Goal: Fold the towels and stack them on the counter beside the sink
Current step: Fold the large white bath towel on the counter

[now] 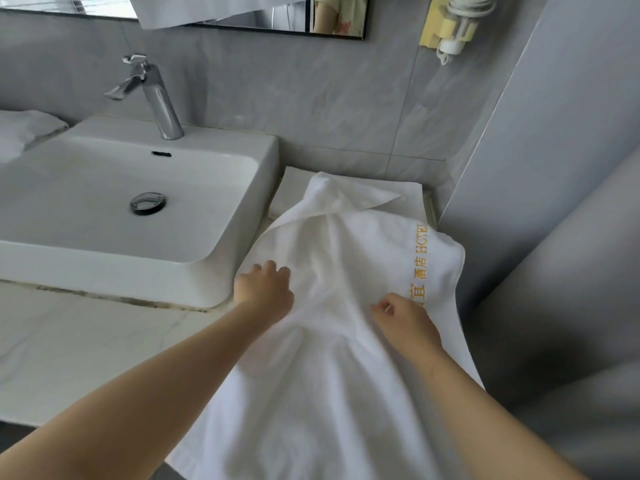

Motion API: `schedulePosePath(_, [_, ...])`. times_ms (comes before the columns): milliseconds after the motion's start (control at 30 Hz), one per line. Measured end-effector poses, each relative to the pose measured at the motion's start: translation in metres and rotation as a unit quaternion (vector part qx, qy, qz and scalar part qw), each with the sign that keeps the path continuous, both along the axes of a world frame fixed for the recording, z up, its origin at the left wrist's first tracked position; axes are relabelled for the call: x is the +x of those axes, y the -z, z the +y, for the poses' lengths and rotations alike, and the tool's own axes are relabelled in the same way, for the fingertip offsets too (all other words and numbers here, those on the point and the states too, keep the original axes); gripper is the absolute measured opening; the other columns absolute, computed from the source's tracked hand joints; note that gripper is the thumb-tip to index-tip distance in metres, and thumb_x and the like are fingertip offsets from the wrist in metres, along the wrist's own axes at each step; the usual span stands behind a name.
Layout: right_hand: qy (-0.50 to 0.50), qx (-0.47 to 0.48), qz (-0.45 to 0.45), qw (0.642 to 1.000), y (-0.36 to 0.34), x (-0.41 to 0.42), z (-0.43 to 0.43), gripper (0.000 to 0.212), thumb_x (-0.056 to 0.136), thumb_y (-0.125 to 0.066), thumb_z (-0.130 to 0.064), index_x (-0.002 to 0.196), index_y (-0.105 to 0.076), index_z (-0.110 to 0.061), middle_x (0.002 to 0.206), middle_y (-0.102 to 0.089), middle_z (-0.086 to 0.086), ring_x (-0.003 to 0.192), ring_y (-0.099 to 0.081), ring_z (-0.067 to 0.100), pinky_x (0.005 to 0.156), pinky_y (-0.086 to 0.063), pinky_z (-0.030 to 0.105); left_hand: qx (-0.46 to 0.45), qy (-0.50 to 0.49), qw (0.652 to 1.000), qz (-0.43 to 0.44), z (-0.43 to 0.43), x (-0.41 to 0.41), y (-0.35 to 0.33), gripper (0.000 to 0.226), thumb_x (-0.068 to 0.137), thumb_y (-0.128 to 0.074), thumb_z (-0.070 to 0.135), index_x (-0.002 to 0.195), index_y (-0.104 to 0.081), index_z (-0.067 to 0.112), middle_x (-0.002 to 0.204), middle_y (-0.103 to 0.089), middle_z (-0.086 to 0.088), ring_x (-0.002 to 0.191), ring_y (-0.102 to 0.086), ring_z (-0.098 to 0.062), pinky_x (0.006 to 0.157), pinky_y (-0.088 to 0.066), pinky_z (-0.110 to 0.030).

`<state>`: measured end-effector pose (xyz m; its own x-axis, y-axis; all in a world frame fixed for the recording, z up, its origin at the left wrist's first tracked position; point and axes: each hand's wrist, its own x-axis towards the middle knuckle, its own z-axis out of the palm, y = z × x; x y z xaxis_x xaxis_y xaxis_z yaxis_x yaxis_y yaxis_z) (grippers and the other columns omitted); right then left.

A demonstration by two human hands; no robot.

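A large white towel [332, 271] with gold lettering along its right side lies rumpled on the counter to the right of the sink [114, 202], and its near end hangs over the front edge. Under its far end I see a flat folded white towel [294, 192]. My left hand [265, 292] grips the towel's left edge with curled fingers. My right hand [405, 318] pinches a fold of cloth just left of the lettering.
A chrome tap [156, 98] stands behind the basin. The marble counter [69, 341] runs left in front of the sink. Another white cloth [24, 129] lies at the far left. A grey wall [554, 168] closes the right side, with a wall-mounted hair dryer [453, 26] above.
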<state>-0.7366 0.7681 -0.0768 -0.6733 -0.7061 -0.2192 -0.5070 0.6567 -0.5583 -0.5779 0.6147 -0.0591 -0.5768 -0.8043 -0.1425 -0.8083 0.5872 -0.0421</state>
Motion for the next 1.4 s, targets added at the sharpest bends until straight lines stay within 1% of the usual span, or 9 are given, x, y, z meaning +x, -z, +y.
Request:
schedulePosePath(200, [0.052,-0.123,0.166,0.977,-0.023,-0.043,-0.021,0.024,0.089,-0.056,-0.02,0.11,-0.066,-0.014,0.117,-0.061,0.008,0.111,-0.05,0.031,0.09,-0.04,0.037,-0.052,0.088,0.988,0.117,-0.02,-0.051,-0.008,0.04,0.093,-0.041,0.018,0.133,-0.044,0.021,0.139,-0.039,-0.003,0.125,-0.039,-0.026,0.091,-0.038,-0.035])
schedulePosePath(367, [0.087,-0.067,0.234,0.966,-0.043,-0.092,-0.04,0.034,0.093,-0.048,-0.026,0.126,-0.056,-0.019,0.13,-0.054,0.006,0.117,-0.045,0.033,0.094,-0.035,0.04,-0.079,0.159,0.974,0.144,-0.048,-0.097,-0.018,0.05,0.093,-0.04,0.012,0.142,-0.035,0.022,0.152,-0.024,-0.004,0.143,-0.015,-0.022,0.109,-0.022,-0.035])
schedulePosePath(533, [0.063,0.001,0.053,0.997,-0.036,-0.128,-0.055,0.034,0.102,-0.026,-0.031,0.118,-0.055,-0.022,0.115,-0.061,0.005,0.108,-0.052,0.028,0.092,-0.035,0.036,-0.074,0.174,0.978,0.082,-0.073,-0.144,-0.013,0.049,0.098,-0.035,0.018,0.145,-0.023,0.024,0.156,-0.013,-0.004,0.146,-0.003,-0.025,0.117,-0.003,-0.048])
schedulePosePath(700, [0.095,-0.028,-0.091,0.991,-0.015,-0.138,-0.077,0.023,0.095,-0.048,-0.021,0.105,-0.067,-0.012,0.104,-0.065,0.01,0.096,-0.058,0.027,0.077,-0.04,0.026,-0.062,0.137,0.987,0.055,-0.091,-0.175,-0.004,0.049,0.096,-0.042,0.042,0.14,-0.03,0.024,0.148,-0.029,-0.003,0.134,-0.029,-0.026,0.105,-0.025,-0.043])
schedulePosePath(833, [0.242,-0.14,-0.329,0.902,-0.002,-0.14,-0.098,0.013,0.085,-0.057,-0.019,0.073,-0.059,-0.014,0.078,-0.06,0.009,0.073,-0.057,0.024,0.063,-0.044,0.028,-0.053,0.118,0.991,0.036,-0.103,-0.179,0.008,0.044,0.094,-0.047,0.039,0.134,-0.037,0.024,0.134,-0.042,-0.002,0.122,-0.037,-0.027,0.091,-0.032,-0.038])
schedulePosePath(1067, [0.354,-0.128,-0.325,0.867,0.022,-0.152,-0.11,0.078,0.069,-0.068,-0.05,0.135,-0.034,-0.027,0.128,-0.046,0.011,0.106,-0.054,0.036,0.089,-0.05,0.05,-0.041,0.113,0.99,0.079,-0.115,-0.176,0.012,0.041,0.088,-0.039,0.002,0.123,-0.05,0.02,0.115,-0.056,-0.001,0.11,-0.043,-0.024,0.08,-0.03,-0.03])
schedulePosePath(1133, [0.34,-0.128,-0.393,0.845,0.014,-0.15,-0.108,0.059,0.077,-0.068,-0.048,0.122,-0.049,-0.015,0.102,-0.061,0.013,0.082,-0.063,0.028,0.07,-0.056,0.037,-0.011,0.075,0.989,0.13,-0.117,-0.174,0.011,0.038,0.091,-0.036,0.003,0.122,-0.052,0.019,0.114,-0.059,-0.002,0.108,-0.045,-0.024,0.08,-0.03,-0.03])
schedulePosePath(1233, [0.302,-0.11,-0.492,0.809,0.008,-0.143,-0.098,0.031,0.083,-0.066,-0.043,0.074,-0.056,-0.014,0.045,-0.05,0.0,0.032,-0.043,0.009,0.034,-0.033,0.014,0.033,0.026,0.981,0.192,-0.12,-0.172,0.007,0.026,0.098,-0.035,0.014,0.115,-0.055,0.015,0.107,-0.061,-0.007,0.102,-0.05,-0.027,0.077,-0.034,-0.031])
schedulePosePath(1400, [0.258,-0.246,-0.391,0.849,-0.002,-0.131,-0.099,0.009,0.08,-0.069,-0.014,0.08,-0.06,-0.016,0.062,-0.061,0.002,0.052,-0.056,0.016,0.054,-0.045,0.025,0.116,-0.04,0.942,0.312,-0.121,-0.164,-0.013,0.029,0.1,-0.037,0.03,0.082,-0.044,0.008,0.08,-0.051,-0.009,0.08,-0.049,-0.031,0.063,-0.031,-0.031])
